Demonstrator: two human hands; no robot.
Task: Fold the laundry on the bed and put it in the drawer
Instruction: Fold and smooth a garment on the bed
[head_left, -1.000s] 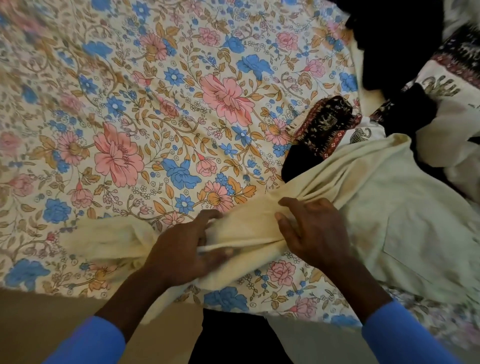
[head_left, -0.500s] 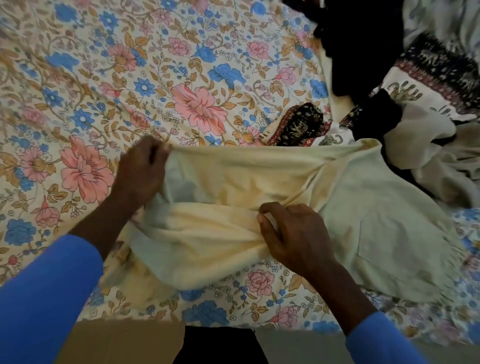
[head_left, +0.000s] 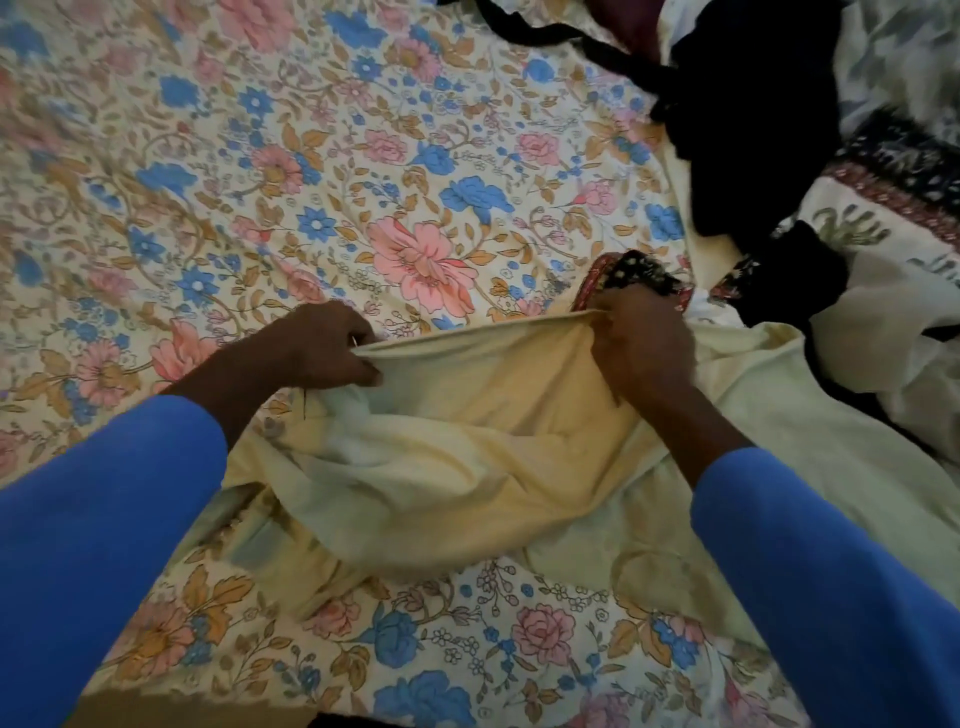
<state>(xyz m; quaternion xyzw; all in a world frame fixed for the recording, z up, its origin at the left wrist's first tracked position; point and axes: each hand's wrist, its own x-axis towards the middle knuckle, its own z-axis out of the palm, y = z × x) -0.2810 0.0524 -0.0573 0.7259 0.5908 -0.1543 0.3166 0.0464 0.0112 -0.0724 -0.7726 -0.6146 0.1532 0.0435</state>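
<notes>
A pale cream-yellow garment (head_left: 467, 467) lies bunched on the floral bed sheet (head_left: 322, 197) near the bed's front edge. My left hand (head_left: 317, 345) grips its upper edge on the left, fingers curled round the cloth. My right hand (head_left: 641, 338) pinches the same edge further right, and the edge runs taut between the two hands, lifted a little off the bed. The rest of the garment spreads to the right, under my right forearm. Both arms wear blue sleeves.
A heap of other laundry fills the right side: a black garment (head_left: 753, 145), a dark patterned cloth with red trim (head_left: 639, 273) just behind my right hand, and a white printed cloth (head_left: 883, 244). The bed's near edge runs along the bottom left.
My left hand has carried the garment's edge up and away from me. My right hand left the bunched middle and took the same edge further right, stretching it out.
</notes>
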